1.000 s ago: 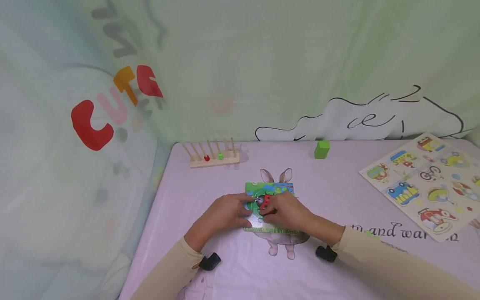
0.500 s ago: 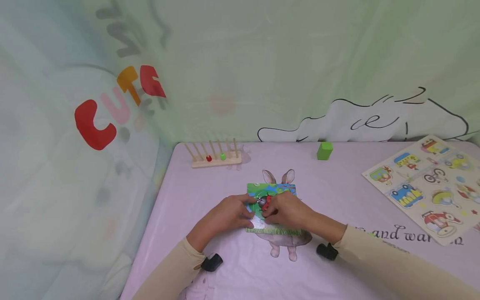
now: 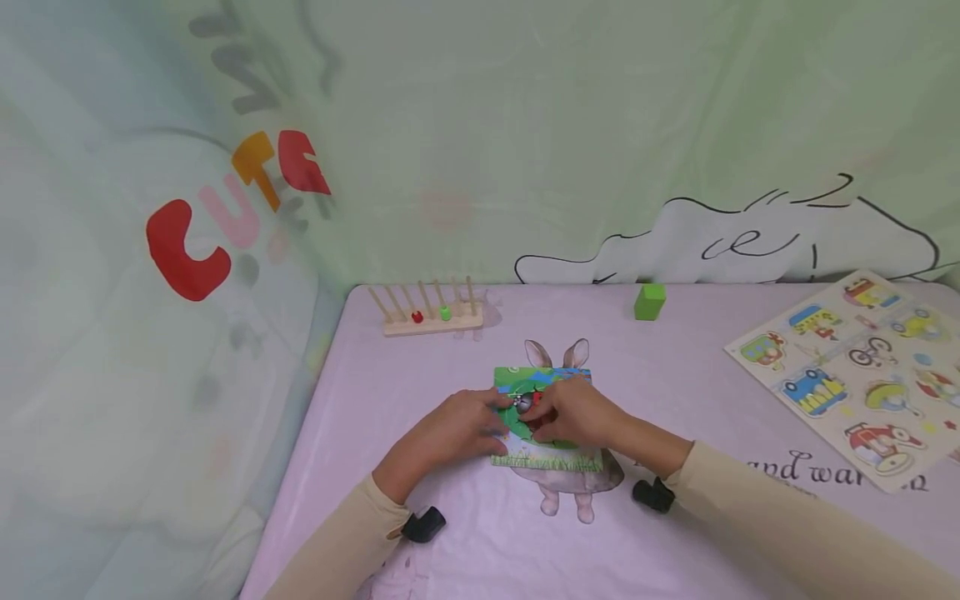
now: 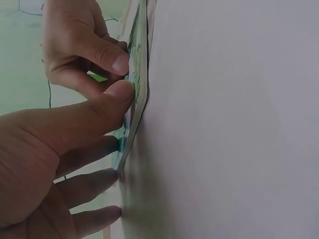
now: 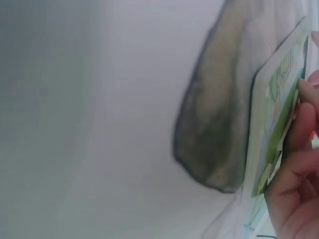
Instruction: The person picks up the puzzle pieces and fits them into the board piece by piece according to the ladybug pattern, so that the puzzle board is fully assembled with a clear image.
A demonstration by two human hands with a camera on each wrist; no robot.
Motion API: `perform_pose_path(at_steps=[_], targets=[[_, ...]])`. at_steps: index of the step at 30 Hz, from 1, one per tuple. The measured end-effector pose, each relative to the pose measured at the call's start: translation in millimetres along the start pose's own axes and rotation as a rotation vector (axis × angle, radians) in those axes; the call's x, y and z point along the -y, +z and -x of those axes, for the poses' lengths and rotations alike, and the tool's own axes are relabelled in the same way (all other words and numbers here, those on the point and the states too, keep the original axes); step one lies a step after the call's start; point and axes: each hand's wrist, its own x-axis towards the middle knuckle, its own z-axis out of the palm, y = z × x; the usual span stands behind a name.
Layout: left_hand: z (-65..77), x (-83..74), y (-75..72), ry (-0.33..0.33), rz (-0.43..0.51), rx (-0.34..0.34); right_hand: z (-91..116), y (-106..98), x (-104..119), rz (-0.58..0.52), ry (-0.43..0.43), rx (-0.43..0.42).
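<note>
A small picture puzzle board [image 3: 543, 461] with a grass border lies on the pink tablecloth. My left hand [image 3: 459, 427] rests on its left side, fingers extended; in the left wrist view the thumb of the left hand [image 4: 84, 124] presses on the board [image 4: 142, 74] near its edge. With curled fingers my right hand [image 3: 581, 412] pinches a ladybug puzzle piece [image 3: 524, 402], which is partly hidden behind those fingers. In the right wrist view the right hand [image 5: 299, 184] holds a green piece [image 5: 279, 144] whose edge stands slightly above the board [image 5: 256, 134].
A wooden peg stand [image 3: 432, 326] with a red and a green bead stands at the back left. Behind the board is a green block [image 3: 649, 302]. A large vehicle puzzle board [image 3: 832, 367] lies at the right. Fabric walls [image 3: 450, 125] enclose the back and left.
My right hand has shifted slightly over the board, and more green shows below its fingers. The left hand stays on the board's left side. The head view has moved a little.
</note>
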Motion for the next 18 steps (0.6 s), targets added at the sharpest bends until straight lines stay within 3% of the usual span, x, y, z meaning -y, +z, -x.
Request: perform_pose_path(at_steps=[14, 18], targets=[[3.8, -3.3, 2.9, -0.031, -0.104, 0.022, -2.8, -3.1, -0.7, -0.059, 0.216, 0.011], [2.3, -0.4, 4.8, -0.051, -0.084, 0.017, -3.6, -0.6, -2.7, -0.077, 0.170, -0.015]])
